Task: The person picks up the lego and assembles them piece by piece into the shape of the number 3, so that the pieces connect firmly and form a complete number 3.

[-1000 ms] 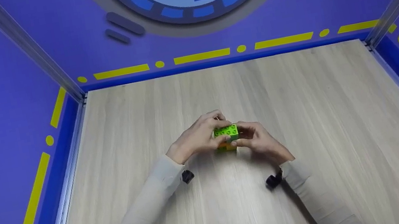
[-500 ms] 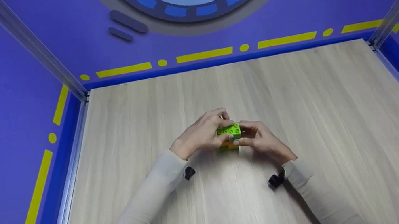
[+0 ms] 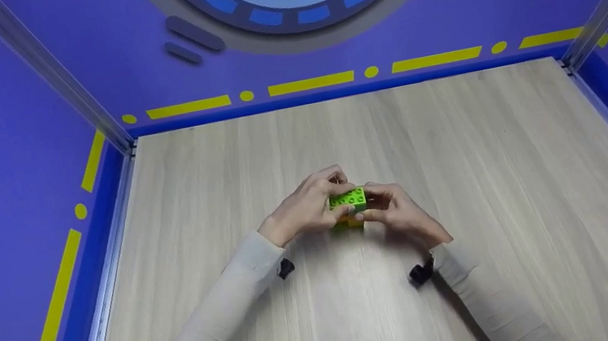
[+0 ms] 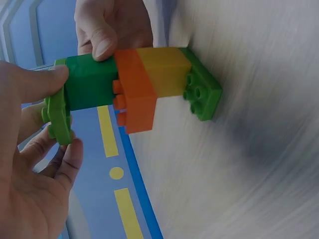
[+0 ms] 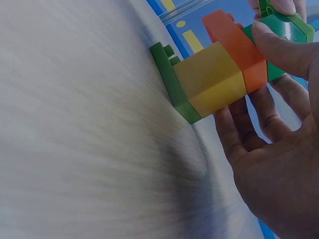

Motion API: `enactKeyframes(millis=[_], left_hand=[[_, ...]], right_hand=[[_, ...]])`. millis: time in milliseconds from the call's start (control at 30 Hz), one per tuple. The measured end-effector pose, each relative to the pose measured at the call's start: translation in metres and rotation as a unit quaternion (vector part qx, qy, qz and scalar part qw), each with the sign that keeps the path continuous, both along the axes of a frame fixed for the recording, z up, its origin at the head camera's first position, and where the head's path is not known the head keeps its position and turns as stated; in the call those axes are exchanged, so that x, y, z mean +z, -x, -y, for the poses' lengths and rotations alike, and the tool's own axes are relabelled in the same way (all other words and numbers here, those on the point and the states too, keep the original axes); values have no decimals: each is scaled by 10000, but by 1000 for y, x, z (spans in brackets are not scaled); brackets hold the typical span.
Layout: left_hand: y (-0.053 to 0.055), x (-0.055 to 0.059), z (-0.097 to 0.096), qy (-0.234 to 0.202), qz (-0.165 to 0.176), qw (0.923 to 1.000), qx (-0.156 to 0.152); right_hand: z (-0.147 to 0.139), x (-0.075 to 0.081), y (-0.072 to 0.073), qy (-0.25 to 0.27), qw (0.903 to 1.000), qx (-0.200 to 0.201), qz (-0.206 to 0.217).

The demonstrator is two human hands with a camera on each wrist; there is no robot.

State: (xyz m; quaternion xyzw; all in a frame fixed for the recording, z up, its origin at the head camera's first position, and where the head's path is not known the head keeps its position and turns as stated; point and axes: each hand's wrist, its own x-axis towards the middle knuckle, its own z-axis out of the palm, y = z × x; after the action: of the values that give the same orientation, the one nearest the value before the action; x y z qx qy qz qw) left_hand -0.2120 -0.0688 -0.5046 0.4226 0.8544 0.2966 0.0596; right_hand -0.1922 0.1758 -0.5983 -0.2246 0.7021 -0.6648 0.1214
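A stack of toy building bricks stands on the table between both hands. From the bottom it has a flat green plate (image 4: 204, 94), a yellow brick (image 4: 167, 72), an orange brick (image 4: 138, 102), a dark green brick (image 4: 89, 82) and a light green plate (image 3: 355, 194) on top. My left hand (image 3: 301, 208) pinches the light green plate between thumb and fingers. From the other side, my right hand (image 3: 403, 217) grips the stack, its thumb on the dark green brick and its fingers behind. Fingers hide part of the upper bricks.
The wooden table (image 3: 330, 316) runs up to a blue back wall (image 3: 286, 67) with yellow markings. Side walls with metal edge strips enclose it left and right. A small black camera (image 3: 420, 273) hangs at the right wrist, another camera (image 3: 285, 268) at the left.
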Motion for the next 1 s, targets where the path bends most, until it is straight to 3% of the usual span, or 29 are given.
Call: enactKeyframes(millis=[233, 500, 1000], left_hand=[[-2, -1, 0, -22, -167, 9999, -37], [-3, -1, 0, -3, -91, 9999, 70], [-10, -19, 15, -649, 471, 9957, 472]], right_hand=[[0, -1, -1, -9, 9997, -8, 232], [-1, 1, 0, -193, 9996, -79, 209], [-2, 4, -1, -281, 9996, -20, 35]])
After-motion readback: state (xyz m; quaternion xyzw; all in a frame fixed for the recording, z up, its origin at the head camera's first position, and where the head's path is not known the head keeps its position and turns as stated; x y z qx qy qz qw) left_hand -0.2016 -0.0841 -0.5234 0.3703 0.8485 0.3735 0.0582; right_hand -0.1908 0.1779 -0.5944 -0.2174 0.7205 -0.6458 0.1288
